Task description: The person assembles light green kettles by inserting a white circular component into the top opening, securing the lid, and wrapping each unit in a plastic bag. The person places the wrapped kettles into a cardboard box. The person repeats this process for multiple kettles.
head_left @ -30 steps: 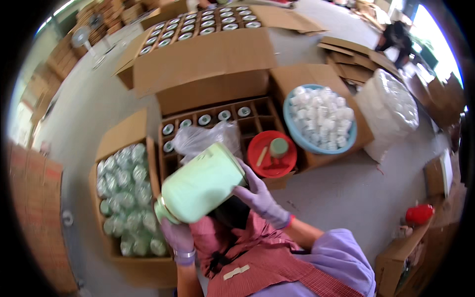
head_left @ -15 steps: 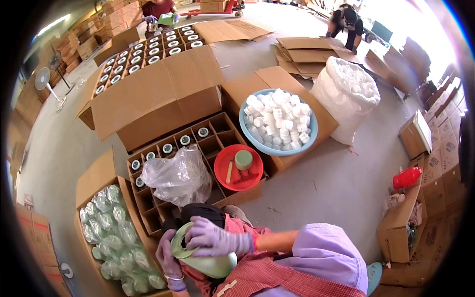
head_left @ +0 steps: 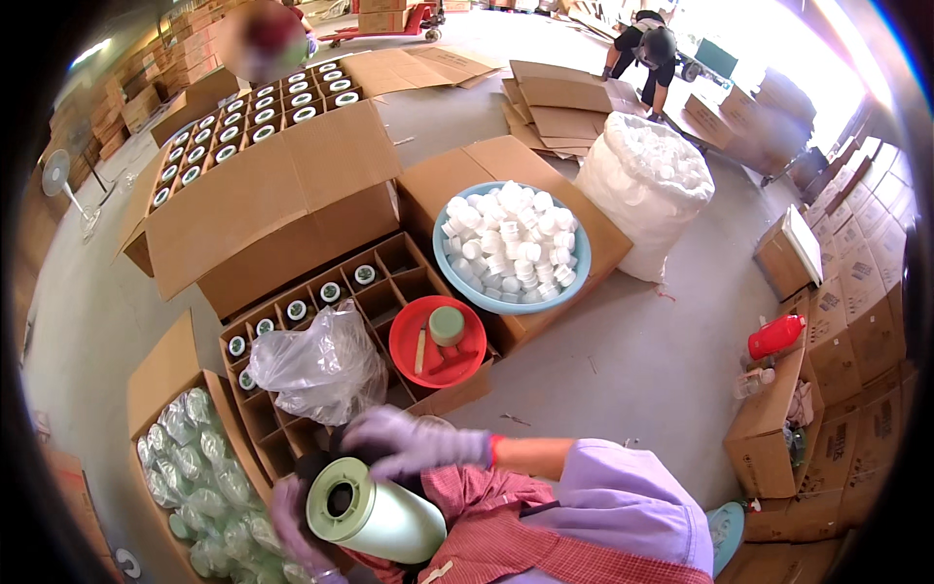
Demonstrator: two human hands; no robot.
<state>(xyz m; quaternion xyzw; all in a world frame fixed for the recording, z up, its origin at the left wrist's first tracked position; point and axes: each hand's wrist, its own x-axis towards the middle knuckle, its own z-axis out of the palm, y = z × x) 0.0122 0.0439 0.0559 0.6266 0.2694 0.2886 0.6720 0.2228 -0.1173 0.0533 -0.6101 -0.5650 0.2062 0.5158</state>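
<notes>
Half a second ago the pale green cylindrical plastic bottle (head_left: pixel 375 514) lay low against the person's red checked apron (head_left: pixel 545 545) with its mouth turned away; now it is tipped up, its open ringed mouth facing the camera, apparently being turned over in the lap. Its long axis runs from the mouth at lower left back toward the body at lower right, roughly level. The left hand (head_left: pixel 292 521), in a purple glove, cups it from beneath and grasps it; the right hand (head_left: pixel 413 446) rests curled over its top, gripping. The divided cardboard box (head_left: pixel 292 389) stands just ahead.
</notes>
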